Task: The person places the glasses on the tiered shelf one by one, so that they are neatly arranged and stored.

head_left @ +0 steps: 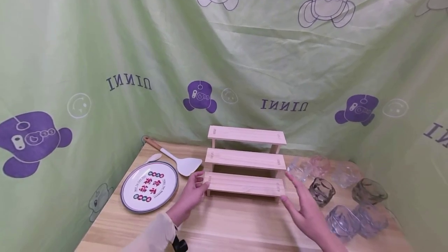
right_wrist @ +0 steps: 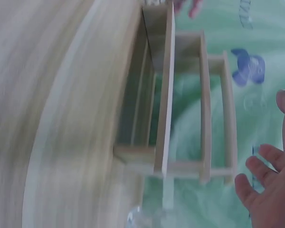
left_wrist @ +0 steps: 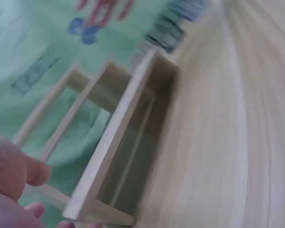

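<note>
A three-tier wooden step rack (head_left: 245, 184) stands on the table with its lowest board toward me. My left hand (head_left: 190, 197) is at the left end of that board, fingers loosely bent and fingertips right at the edge. In the left wrist view, the thumb (left_wrist: 37, 172) is spread away from the fingers near the board's end. Beside the right end, my right hand (head_left: 308, 215) has its thumb and fingers spread, thumb tip close to the board. The right wrist view shows the right fingers (right_wrist: 263, 173) apart from the rack, holding nothing.
On the left lie a white plate (head_left: 149, 187) with printed characters, a white spatula (head_left: 188, 165) with a wooden handle and a white spoon (head_left: 154, 158). Several glass cups stand on the right, including a dark one (head_left: 321, 191). A green patterned curtain (head_left: 245, 49) hangs behind.
</note>
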A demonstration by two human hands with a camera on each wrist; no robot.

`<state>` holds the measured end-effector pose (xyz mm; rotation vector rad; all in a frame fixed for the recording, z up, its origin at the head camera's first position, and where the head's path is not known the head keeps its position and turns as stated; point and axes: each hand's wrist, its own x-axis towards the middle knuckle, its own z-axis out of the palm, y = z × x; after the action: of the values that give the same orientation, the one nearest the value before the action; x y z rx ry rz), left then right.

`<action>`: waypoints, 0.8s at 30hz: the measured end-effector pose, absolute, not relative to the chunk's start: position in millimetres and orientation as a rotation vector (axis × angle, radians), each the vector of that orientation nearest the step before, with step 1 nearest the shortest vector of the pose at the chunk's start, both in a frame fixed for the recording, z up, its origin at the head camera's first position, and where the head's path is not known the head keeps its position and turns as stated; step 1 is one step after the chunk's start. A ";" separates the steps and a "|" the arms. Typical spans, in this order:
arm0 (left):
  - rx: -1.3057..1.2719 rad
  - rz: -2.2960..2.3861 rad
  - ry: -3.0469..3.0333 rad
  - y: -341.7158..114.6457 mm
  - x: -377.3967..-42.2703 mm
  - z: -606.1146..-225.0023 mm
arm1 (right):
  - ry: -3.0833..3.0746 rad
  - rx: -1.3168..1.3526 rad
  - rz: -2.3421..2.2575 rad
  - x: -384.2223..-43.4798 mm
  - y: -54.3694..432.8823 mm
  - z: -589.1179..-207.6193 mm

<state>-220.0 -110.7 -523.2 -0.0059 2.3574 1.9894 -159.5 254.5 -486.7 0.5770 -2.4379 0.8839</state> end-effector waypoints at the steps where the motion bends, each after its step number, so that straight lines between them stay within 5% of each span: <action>1: -0.069 2.058 2.246 -111.9 -221.8 -523.6 | -2.413 0.563 0.886 -160.5 259.2 -486.5; 24: -0.285 2.244 1.733 -121.2 -235.4 -533.6 | -2.237 -0.063 1.229 -115.0 343.5 -500.1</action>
<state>-235.4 -121.2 -533.6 -0.2854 1.7333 2.2437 -115.0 343.5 -500.1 -0.0630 -2.2368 1.2290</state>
